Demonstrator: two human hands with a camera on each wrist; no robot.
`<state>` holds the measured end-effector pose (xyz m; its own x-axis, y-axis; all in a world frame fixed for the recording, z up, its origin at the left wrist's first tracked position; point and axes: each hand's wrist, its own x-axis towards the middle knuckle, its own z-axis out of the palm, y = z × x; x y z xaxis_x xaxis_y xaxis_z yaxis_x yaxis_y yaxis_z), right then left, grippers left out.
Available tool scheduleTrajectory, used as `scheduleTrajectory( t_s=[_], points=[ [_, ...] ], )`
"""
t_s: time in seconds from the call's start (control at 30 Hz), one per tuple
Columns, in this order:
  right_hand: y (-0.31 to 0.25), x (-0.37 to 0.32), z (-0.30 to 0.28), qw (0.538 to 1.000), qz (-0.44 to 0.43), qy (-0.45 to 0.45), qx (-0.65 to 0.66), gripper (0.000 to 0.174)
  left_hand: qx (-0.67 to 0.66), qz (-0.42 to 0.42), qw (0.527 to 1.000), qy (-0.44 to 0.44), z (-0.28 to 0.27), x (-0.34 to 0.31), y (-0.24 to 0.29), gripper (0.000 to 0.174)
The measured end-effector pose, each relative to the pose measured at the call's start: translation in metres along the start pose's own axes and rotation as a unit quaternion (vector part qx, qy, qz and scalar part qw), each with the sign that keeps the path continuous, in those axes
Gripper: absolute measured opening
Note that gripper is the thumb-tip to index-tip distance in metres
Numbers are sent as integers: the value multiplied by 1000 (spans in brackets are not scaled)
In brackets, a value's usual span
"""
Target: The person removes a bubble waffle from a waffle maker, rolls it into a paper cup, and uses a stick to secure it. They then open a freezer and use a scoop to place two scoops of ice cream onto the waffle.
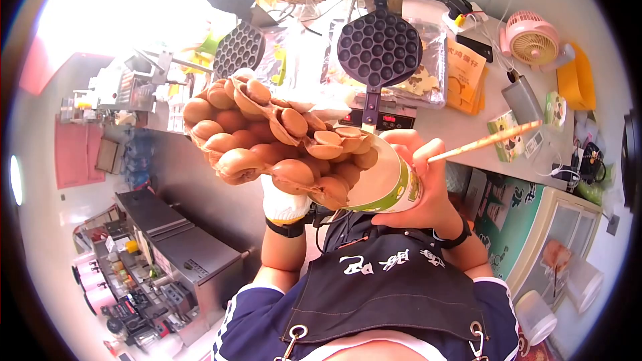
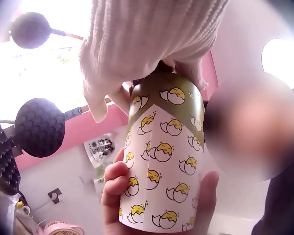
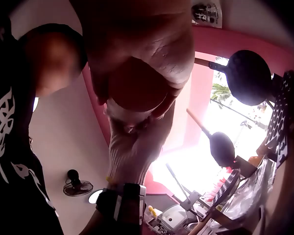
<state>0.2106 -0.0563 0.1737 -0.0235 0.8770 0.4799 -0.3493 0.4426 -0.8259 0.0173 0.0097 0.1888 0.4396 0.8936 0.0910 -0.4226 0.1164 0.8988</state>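
Grips, in the head view, a printed paper cup [image 1: 406, 190] just off centre toward 4 o'clock, with the bare fingers of the right hand [image 1: 436, 187] curled round its wall from 3 o'clock, spread only to the width of the wall. Carries in the white-gloved left hand [image 2: 149, 44] a folded egg waffle [image 1: 267, 154], lying between 9 and 10 o'clock of the cup, with its near end at the tilted mouth; bends the gloved fingers about it, largely hidden behind it. Cannot tell the depth of insertion. Extends a patterned stick [image 1: 485, 142] from the right hand toward 2 to 3 o'clock. Includes, farther out, a hexagonal waffle iron [image 1: 380, 48] at 1 o'clock, a second iron [image 1: 239, 50] near 11, and, at 2 o'clock on the counter [image 1: 461, 127], printed paper bags [image 1: 465, 77] and a pink fan [image 1: 533, 39].
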Motion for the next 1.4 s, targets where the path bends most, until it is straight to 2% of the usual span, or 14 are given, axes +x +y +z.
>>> scheduleTrajectory(
  t_s=[0.17,0.3,0.43,0.57,0.77,0.93,1.03,1.07,1.1,1.17,1.23,1.3,1.33,1.4],
  points=[
    [1,2,-3,995,-68,-8,-70,70,22,11,1000,10,0,-5,3,57],
    [-3,2,-3,998,-26,25,-44,76,22,19,999,18,2,-4,1,56],
    [13,-9,15,987,5,110,114,71,-20,11,1000,3,7,-1,-1,54],
    [13,-14,14,975,13,152,159,70,-27,6,1000,9,9,0,-3,53],
    [14,-9,17,974,3,163,158,70,171,82,980,59,-2,9,0,51],
    [13,-12,9,981,17,149,119,71,-66,11,998,-14,1,18,-1,50],
    [13,-15,6,984,2,150,95,72,-101,24,990,-92,7,9,-1,46],
    [8,-13,6,986,4,150,74,71,65,65,995,-38,1,4,-5,48],
    [5,-11,6,986,6,150,74,71,231,104,967,16,-8,-1,-9,51],
    [2,-5,5,987,-27,141,69,70,537,170,817,120,-22,-7,-14,60],
    [1,-2,4,986,-36,141,74,68,666,195,701,163,-25,-8,-16,66],
    [2,-2,2,988,-17,132,84,68,441,74,883,139,-16,-1,-12,57],
    [1,-3,1,988,-17,131,84,68,311,10,942,123,-11,3,-10,54],
    [1,-5,-1,989,-12,128,67,67,102,-83,987,90,-12,6,-13,50]
  ],
)
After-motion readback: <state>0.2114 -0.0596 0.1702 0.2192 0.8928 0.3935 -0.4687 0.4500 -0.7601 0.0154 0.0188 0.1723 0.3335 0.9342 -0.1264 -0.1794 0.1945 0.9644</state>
